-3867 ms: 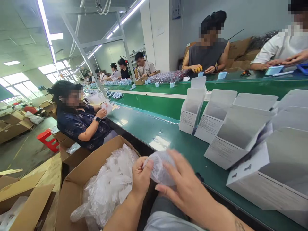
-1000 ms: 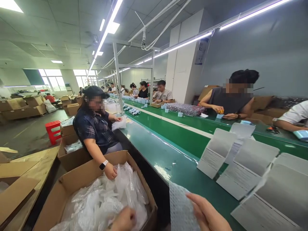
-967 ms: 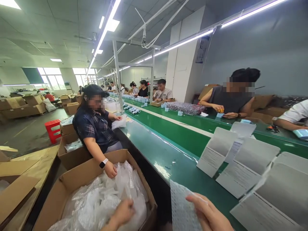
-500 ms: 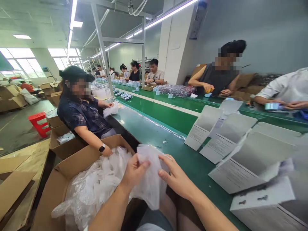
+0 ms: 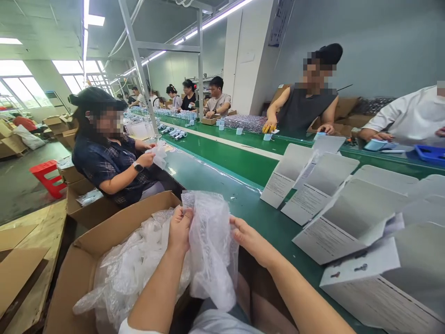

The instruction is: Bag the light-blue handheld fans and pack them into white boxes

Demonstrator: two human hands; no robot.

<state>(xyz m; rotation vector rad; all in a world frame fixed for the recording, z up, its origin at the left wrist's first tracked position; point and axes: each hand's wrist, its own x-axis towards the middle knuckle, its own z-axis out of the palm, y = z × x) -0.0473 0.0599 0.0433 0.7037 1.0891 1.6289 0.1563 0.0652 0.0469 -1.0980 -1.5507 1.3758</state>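
A clear bubble-wrap bag hangs upright in front of my lap, beside the open cardboard box. My left hand pinches its left edge near the top, thumb over the plastic. My right hand has its fingers closed on the right edge, and part of its grip is hidden. In the box, the heap of bubble-wrap bags lies crumpled just left of my left forearm.
The cardboard box stands at my left. White open cartons line the green bench at right. A co-worker sits at left, holding plastic wrap; others work across the conveyor.
The bag has opened out and hangs lower and wider between my hands. My right fingers have come onto its edge. The co-worker's arm has left the box, both hands now at their wrap.
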